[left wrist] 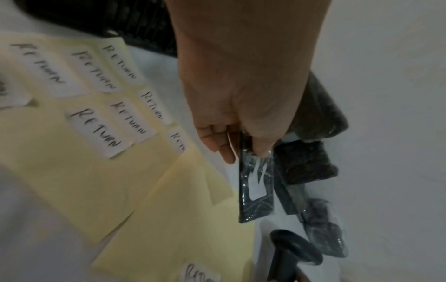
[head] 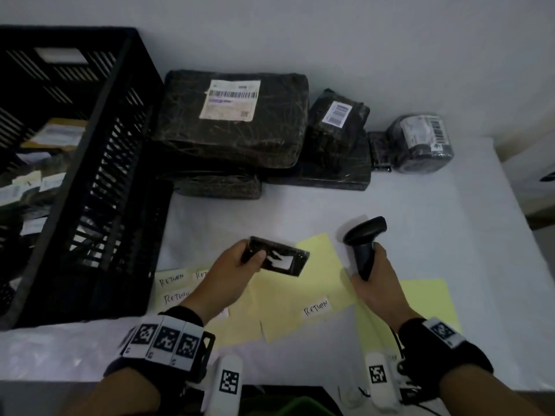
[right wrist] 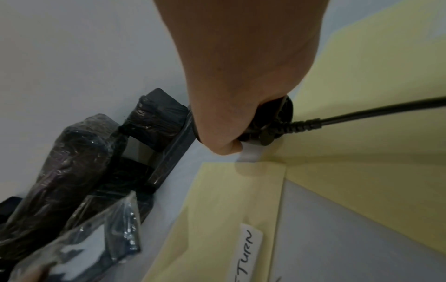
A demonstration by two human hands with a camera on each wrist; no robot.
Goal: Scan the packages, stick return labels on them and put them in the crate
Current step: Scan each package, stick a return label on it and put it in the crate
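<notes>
The desk (head: 420, 223), covered in pale cloth, carries everything. At its left edge stands a black slatted crate (head: 99, 187), and inside it lie dark packages with pale labels too blurred to read. Against the far edge, just right of the crate, a large black-wrapped package (head: 234, 145) sits on a stack; its white shipping label (head: 230, 99) shows a barcode, the print too small to read. Right of it a smaller wrapped package (head: 336, 127) with a barcode sticker leans on a flat dark one (head: 330, 172), and further right a rounded grey parcel (head: 420, 145) bears another barcode label. Near the front edge lie yellow backing sheets (head: 426, 298). White stickers handwritten "RETURN" (left wrist: 96, 131) are crowded on the sheets by the crate's front corner, and a single "RETURN" sticker (head: 316, 307) lies between the forearms.

The right hand (head: 375, 280) is wrapped around the handle of a black barcode scanner (head: 365, 235), whose head is raised and turned toward the left; its cable (right wrist: 362, 112) runs off from the butt of the handle. The left hand (head: 237, 265) pinches a small flat black package (head: 279, 259) at one end, thumb on top, holding it above the sheets with its white label facing up; the label's writing cannot be made out
</notes>
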